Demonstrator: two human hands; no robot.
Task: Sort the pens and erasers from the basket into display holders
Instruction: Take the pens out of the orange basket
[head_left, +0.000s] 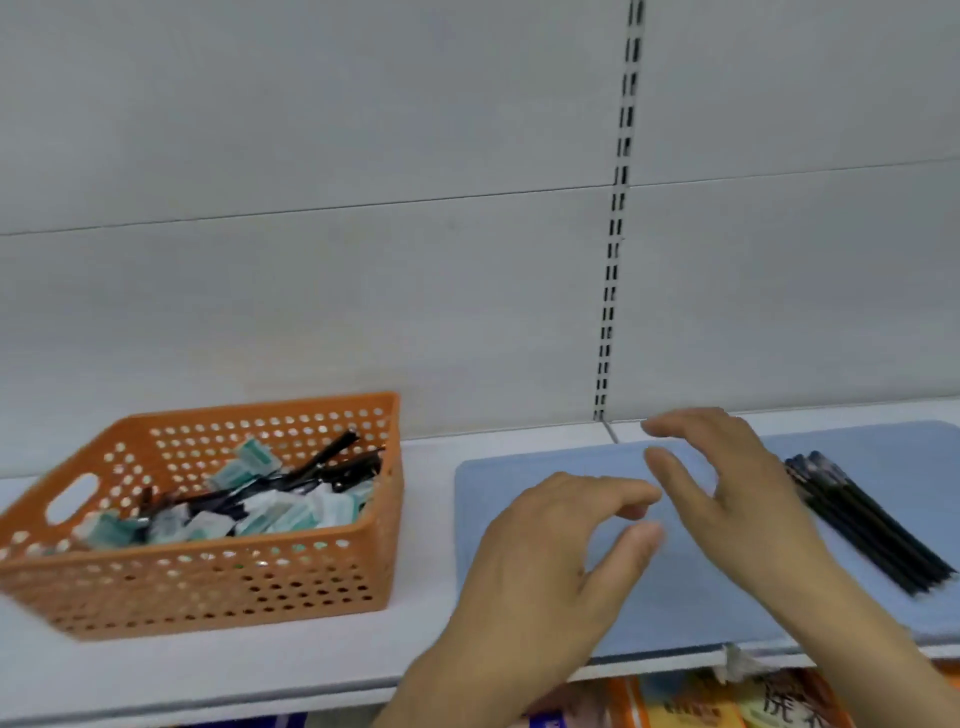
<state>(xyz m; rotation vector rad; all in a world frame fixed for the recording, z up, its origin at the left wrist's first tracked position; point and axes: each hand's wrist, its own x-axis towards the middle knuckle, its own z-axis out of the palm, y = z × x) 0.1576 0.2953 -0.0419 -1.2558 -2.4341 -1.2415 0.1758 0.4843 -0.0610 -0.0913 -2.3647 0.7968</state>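
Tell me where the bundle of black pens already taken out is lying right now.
In the head view the bundle of black pens lies at the far right, on the blue mat, just beyond the right hand, well away from the orange basket.

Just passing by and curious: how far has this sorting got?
Some is done: a bundle of black pens lies on the blue mat. Nothing is in hand; the left hand and right hand hover empty above the mat. Much remains: the orange basket holds many erasers and several pens.
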